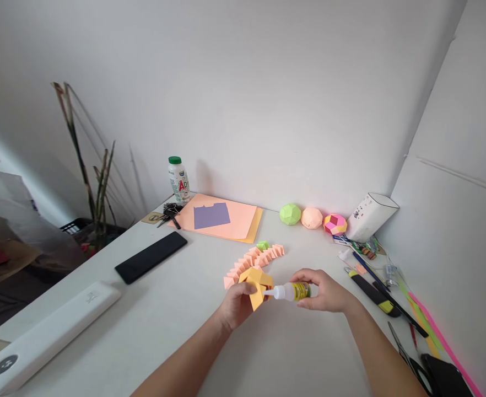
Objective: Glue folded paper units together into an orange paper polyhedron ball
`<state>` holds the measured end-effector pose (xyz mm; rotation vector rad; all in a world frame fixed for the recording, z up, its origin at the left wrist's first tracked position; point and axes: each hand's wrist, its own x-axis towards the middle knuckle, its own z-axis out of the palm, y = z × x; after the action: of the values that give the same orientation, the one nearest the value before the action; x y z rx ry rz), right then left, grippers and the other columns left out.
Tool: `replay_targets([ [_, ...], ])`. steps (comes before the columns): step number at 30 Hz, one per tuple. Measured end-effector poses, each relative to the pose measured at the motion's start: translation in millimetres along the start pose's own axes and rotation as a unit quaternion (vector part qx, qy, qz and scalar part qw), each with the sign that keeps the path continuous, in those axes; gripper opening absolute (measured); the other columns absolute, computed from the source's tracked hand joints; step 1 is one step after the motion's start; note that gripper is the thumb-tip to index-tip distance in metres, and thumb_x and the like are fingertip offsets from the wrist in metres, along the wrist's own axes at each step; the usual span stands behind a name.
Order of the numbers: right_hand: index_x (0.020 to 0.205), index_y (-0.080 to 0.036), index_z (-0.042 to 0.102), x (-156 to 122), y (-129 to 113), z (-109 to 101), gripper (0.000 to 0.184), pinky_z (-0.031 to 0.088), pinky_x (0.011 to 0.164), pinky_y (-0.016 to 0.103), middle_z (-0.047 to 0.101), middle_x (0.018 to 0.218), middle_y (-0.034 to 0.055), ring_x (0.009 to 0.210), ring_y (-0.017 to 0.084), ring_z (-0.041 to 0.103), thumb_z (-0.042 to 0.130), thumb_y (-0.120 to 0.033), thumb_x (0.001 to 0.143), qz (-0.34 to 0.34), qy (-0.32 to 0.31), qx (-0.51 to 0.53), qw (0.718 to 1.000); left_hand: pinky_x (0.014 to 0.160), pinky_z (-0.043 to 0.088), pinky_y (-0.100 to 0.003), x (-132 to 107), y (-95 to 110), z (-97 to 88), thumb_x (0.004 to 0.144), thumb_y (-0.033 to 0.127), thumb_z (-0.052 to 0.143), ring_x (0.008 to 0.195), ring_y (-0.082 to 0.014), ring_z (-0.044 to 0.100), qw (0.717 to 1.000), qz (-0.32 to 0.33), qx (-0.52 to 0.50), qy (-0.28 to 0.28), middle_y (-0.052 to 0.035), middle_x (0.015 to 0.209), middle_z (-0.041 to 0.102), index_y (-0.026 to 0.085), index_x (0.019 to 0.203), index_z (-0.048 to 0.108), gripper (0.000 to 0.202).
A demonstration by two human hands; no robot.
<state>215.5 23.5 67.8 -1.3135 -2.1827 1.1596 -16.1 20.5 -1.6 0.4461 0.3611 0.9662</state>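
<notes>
My left hand (238, 302) is closed on a folded orange paper model (256, 278), its thumb on a paper flap. In my right hand (322, 289) lies a small glue bottle (295, 291) with a yellow label, held sideways. Its white nozzle points left and meets the model's edge; whether glue is coming out I cannot tell. Just behind the model, small folded peach paper pieces (247, 260) stand in two rows. A green folded piece (263, 245) sits at their far end.
Paper balls in green (290, 214), peach (311, 218) and pink-yellow (334, 223) line the wall. Peach sheets (238, 215), a bottle (179, 179), a black slab (151, 257) and a long white device (53, 336) lie leftward. A cutter (373, 292) and scissors (410, 358) lie right.
</notes>
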Motion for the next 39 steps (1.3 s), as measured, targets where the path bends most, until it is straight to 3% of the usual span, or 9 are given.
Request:
replay_targets([
  [10, 0.101, -0.02, 0.059, 1, -1, 4, 0.034, 0.046, 0.079, 0.031, 0.063, 0.094, 0.0033, 0.086, 0.018, 0.057, 0.067, -0.024, 0.069, -0.02, 0.101, 0.009, 0.995, 0.064, 0.04, -0.03, 1, -1, -3.4, 0.056, 0.011, 0.056, 0.068, -0.0172, 0.053, 1.0, -0.004, 0.009, -0.003, -0.0057, 0.073, 0.061, 0.014, 0.076, 0.061, 0.021],
  [19, 0.098, -0.021, 0.061, -4, -9, 5, 0.032, 0.044, 0.08, 0.03, 0.064, 0.092, 0.0007, 0.083, 0.017, 0.057, 0.065, -0.016, 0.067, -0.021, 0.056, -0.033, 0.998, 0.075, 0.042, -0.031, 1, 0, -2.4, 0.057, 0.009, 0.055, 0.078, -0.0181, 0.056, 1.0, 0.004, -0.017, -0.015, -0.0055, 0.079, 0.062, 0.014, 0.078, 0.062, 0.023],
  [31, 0.097, -0.022, 0.062, -6, -13, 2, 0.033, 0.044, 0.08, 0.029, 0.065, 0.093, 0.0, 0.085, 0.018, 0.057, 0.064, -0.015, 0.065, -0.016, 0.045, -0.029, 0.998, 0.07, 0.042, -0.029, 1, -2, -4.4, 0.057, 0.01, 0.054, 0.075, -0.0171, 0.056, 1.0, 0.004, -0.013, -0.011, -0.0062, 0.081, 0.064, 0.013, 0.08, 0.064, 0.025],
  [39, 0.103, -0.021, 0.055, -4, 4, -5, 0.033, 0.043, 0.083, 0.033, 0.06, 0.099, 0.004, 0.091, 0.019, 0.054, 0.066, -0.028, 0.072, -0.019, 0.085, 0.055, 0.995, 0.065, 0.041, -0.029, 1, 1, -0.2, 0.054, 0.011, 0.056, 0.068, -0.017, 0.053, 1.0, 0.0, 0.004, 0.005, -0.0056, 0.072, 0.061, 0.014, 0.074, 0.063, 0.022],
])
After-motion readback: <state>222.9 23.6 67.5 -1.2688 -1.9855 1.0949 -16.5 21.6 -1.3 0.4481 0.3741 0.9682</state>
